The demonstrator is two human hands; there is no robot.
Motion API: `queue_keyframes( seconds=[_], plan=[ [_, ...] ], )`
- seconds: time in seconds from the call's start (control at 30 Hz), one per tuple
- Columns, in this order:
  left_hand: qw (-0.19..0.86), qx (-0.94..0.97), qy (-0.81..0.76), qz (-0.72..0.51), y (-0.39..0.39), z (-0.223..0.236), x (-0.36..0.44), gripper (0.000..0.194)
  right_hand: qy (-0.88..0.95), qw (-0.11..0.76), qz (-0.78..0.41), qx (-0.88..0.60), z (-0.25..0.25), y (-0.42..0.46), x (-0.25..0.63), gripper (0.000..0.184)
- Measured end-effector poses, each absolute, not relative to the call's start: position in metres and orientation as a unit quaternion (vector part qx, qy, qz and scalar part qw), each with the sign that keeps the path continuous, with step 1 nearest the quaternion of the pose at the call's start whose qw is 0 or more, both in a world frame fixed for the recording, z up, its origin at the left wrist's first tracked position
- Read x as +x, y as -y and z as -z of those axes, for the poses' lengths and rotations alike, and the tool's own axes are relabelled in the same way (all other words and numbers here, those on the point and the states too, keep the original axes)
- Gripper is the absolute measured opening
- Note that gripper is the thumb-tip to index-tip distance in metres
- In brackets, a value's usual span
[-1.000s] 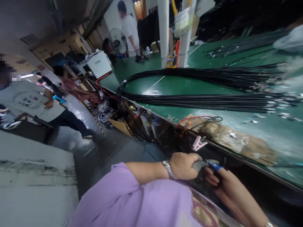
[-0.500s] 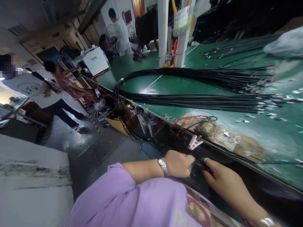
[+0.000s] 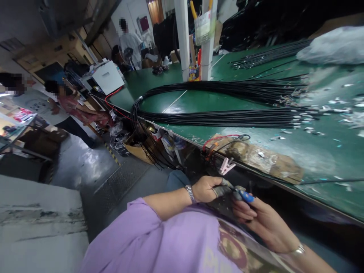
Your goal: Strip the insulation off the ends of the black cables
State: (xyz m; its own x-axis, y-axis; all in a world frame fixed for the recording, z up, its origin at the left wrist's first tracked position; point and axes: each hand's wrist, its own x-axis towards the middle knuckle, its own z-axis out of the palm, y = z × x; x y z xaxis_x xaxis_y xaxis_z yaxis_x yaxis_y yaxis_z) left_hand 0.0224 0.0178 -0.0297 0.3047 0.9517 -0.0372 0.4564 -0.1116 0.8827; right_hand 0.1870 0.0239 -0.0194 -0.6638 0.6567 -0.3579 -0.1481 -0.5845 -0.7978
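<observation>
1. My left hand [image 3: 207, 188], at lower centre of the frame, is nearly closed, thumb and fingers brought together in a pinch around a thin dark piece [image 3: 233, 188].
2. My right hand [image 3: 253, 210], just right of it, has its fingers curled in, and its tips seem to grip the same piece from the other side. A blue patch [image 3: 246, 196] shows there (finger wrap or tool handle, I cannot tell which).
3. The dark piece sits between my fingertips, below the pink clip [image 3: 226, 166] and well clear of the desk [image 3: 196, 102]. It is too small and too covered to name; I take it for a cable end.
4. If so, I judge it light and springy, with a smooth jacket that could roll or slip under a loose pinch. I would hold it close behind the end, one hand on each side.
5. The black cables [image 3: 227, 118], looped across the centre and right of the frame, should be heavier taken together: bendable, but wanting to spring open. I would lift them at the pale band [image 3: 140, 98] on the bend, centre left, with the other hand under the straight run.
6. The pale cable ends [image 3: 298, 120], at right, look the most fragile part, so I would not grab or drag there.
</observation>
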Motion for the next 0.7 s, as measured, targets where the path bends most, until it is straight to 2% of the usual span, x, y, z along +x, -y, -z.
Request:
queue_keyframes(
  seconds=[0.1,0.2,0.27,0.37,0.43,0.53,0.6,0.7],
  plan=[
    [0.414,0.714,-0.520,-0.220,-0.017,0.023,0.018,0.019,0.478,0.230,-0.761,-0.373,0.025,-0.032,0.191,0.044],
    [0.313,0.730,-0.587,-0.155,-0.014,0.012,0.020,0.016,0.697,0.230,-0.527,-0.428,0.025,-0.041,0.194,0.023],
    [0.305,0.713,-0.617,-0.135,-0.014,0.007,0.022,0.014,0.793,0.205,-0.340,-0.462,0.020,-0.043,0.194,0.010],
    [0.345,0.680,-0.621,-0.182,-0.016,0.004,0.021,0.015,0.834,0.192,-0.237,-0.460,0.011,-0.043,0.192,0.009],
    [0.405,0.645,-0.601,-0.241,-0.019,0.004,0.019,0.017,0.817,0.240,-0.287,-0.438,0.008,-0.042,0.191,0.007],
    [0.491,0.600,-0.558,-0.297,-0.020,0.005,0.019,0.025,0.717,0.315,-0.492,-0.382,0.012,-0.042,0.188,0.020],
    [0.505,0.585,-0.558,-0.303,-0.018,0.006,0.022,0.029,0.608,0.335,-0.612,-0.379,0.020,-0.042,0.183,0.029],
    [0.472,0.599,-0.576,-0.294,-0.013,0.008,0.028,0.026,0.537,0.375,-0.621,-0.430,0.030,-0.042,0.177,0.030]
  ],
)
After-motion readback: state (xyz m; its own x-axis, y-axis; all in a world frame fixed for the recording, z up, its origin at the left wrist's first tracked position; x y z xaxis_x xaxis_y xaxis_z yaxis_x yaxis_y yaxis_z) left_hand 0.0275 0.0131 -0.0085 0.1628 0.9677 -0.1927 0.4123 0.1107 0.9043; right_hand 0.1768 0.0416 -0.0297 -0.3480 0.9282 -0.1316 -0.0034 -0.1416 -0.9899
